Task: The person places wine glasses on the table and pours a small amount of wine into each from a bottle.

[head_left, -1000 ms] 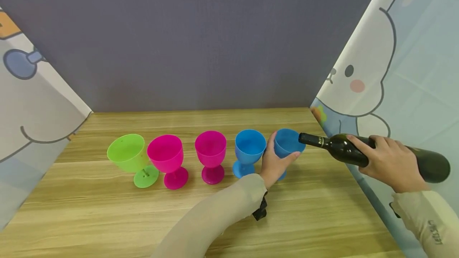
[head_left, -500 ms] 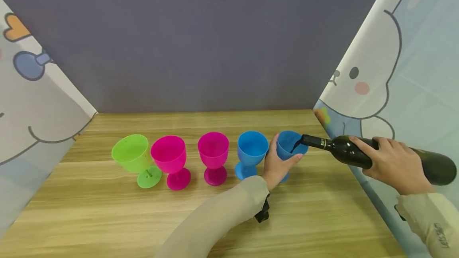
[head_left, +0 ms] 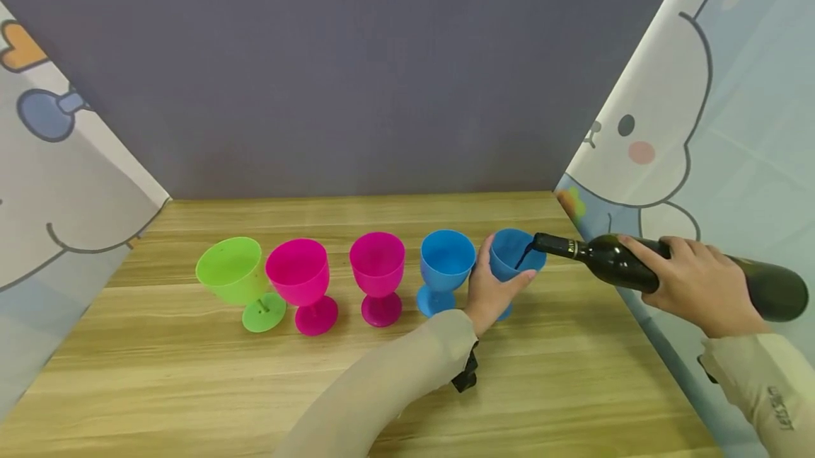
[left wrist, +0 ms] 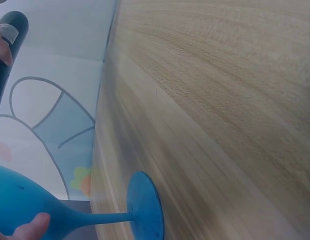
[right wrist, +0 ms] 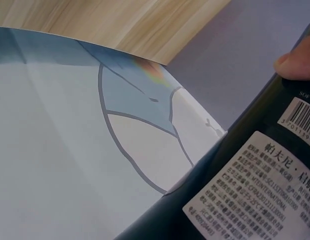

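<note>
My right hand (head_left: 697, 287) grips a dark wine bottle (head_left: 614, 260) round its body, tipped nearly level with the neck to the left. A thin dark stream of liquid (head_left: 525, 255) runs from its mouth into the rightmost blue goblet (head_left: 509, 270). Round that goblet's bowl curl the thumb and fingers of my left hand (head_left: 489, 299). In the left wrist view, the goblet's foot (left wrist: 145, 207) stands on the wooden table and a fingertip touches the bowl. A white printed label (right wrist: 255, 195) shows on the bottle in the right wrist view.
Left of the held goblet stand another blue goblet (head_left: 446, 267), two magenta goblets (head_left: 377, 267) (head_left: 302, 277) and a green goblet (head_left: 235, 277), in a row on the table (head_left: 223, 394). A grey panel (head_left: 356, 76) closes the back; printed cartoon walls (head_left: 656, 118) flank both sides.
Dark liquid now flows from the bottle's mouth into the rightmost blue goblet; one second ago no stream showed. Both hands keep their holds, and the view has shifted slightly.
</note>
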